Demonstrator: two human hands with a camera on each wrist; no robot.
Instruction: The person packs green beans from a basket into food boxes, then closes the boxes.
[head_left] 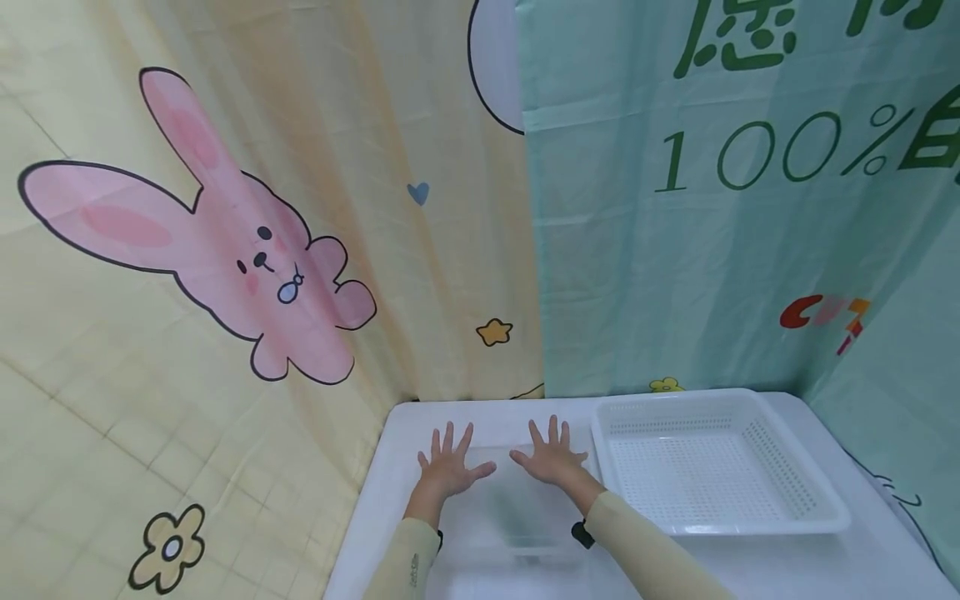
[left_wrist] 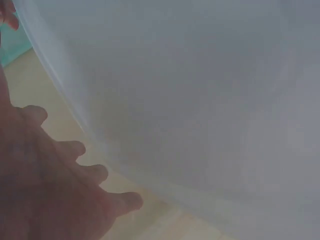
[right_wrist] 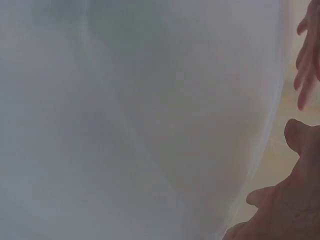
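Observation:
My left hand is held out over the white table, fingers straight and spread, holding nothing. To its right my right hand is spread the same way, also holding nothing. Between and below the two hands lies a translucent, box-like plastic container, its outline faint against the table. In the left wrist view, the fingers of the left hand show at the lower left beside a pale surface. The right wrist view has the fingers of the right hand at the lower right, with the left hand above.
A white perforated plastic basket stands to the right on the white table. Behind the table hang a cream curtain with a pink rabbit print and a mint-green curtain with lettering. A dark band is on the right wrist.

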